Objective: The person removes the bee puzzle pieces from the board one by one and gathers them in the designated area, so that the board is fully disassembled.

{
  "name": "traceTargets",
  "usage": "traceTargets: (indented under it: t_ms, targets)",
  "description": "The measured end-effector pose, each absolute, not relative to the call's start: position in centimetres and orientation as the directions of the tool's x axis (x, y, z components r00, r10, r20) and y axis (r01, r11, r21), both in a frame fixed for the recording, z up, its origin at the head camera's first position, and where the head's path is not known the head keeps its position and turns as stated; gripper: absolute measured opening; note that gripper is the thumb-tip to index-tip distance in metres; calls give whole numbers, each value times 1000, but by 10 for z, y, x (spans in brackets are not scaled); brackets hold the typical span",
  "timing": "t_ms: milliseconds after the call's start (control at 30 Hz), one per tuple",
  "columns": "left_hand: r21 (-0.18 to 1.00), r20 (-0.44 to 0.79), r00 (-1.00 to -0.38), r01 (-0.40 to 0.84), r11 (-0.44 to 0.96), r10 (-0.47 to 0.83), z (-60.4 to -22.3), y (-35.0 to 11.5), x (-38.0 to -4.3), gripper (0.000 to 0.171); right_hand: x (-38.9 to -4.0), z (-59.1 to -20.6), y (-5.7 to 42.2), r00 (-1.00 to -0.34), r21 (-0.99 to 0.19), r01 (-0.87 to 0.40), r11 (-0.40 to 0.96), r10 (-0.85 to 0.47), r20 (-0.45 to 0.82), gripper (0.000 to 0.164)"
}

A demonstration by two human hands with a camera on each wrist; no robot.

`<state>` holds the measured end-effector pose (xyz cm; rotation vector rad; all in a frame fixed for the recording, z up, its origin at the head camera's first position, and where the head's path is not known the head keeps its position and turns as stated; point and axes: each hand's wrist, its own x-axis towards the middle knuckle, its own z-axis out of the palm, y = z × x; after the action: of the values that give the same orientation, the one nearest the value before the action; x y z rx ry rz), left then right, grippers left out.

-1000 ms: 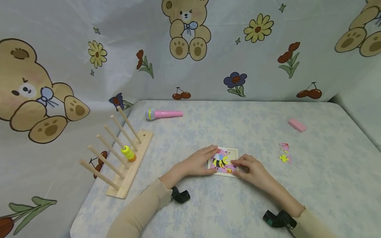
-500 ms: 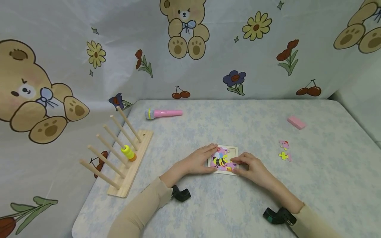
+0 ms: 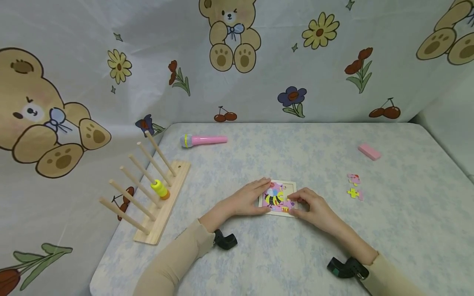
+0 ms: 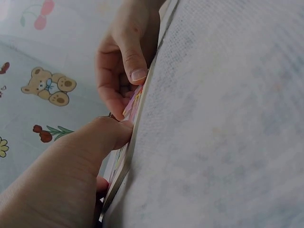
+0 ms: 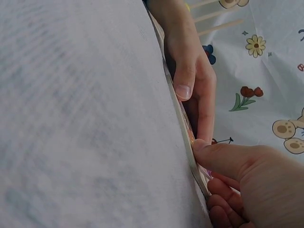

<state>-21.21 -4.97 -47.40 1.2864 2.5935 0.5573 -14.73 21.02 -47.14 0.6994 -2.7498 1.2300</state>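
Note:
A jigsaw puzzle board (image 3: 275,200) with a bee picture and a pale wooden frame lies flat on the table. My left hand (image 3: 246,200) holds its left side, thumb at the near edge and fingers toward the far edge. At the board's lower right, my right hand (image 3: 314,207) pinches a puzzle piece (image 4: 135,99) between thumb and fingers. That piece sits slightly tilted over the board in the left wrist view, and my fingers hide much of it. The board's upper right shows bare wood. Two loose puzzle pieces, one pink (image 3: 354,179) and one yellow and pink (image 3: 354,194), lie to the right.
A wooden peg stand (image 3: 163,218) with several upright rods is at the left, yellow and orange beads (image 3: 160,190) on one rod. Farther back lies a pink toy microphone (image 3: 203,140). A pink block (image 3: 369,151) rests at the back right.
The hands and the board hold nearly the same place. The right fingers shift very slightly at the piece, and the camera view tilts a little.

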Motion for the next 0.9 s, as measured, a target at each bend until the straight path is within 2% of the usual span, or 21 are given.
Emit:
traceTargets:
  t_ms: [467, 700, 900]
  targets:
    - [411, -10, -605, 724, 554, 797, -473, -50, -212, 83, -147, -471, 210, -892, -685, -432, 586, -388, 230, 33]
    - [419, -10, -600, 724, 548, 800, -472, -50, -212, 82, -146, -470, 211, -882, -661, -454, 598, -406, 238, 42]
    - [415, -10, -603, 723, 552, 798, -472, -50, -211, 82, -146, -468, 211, -880, -654, -459, 602, -410, 240, 43]
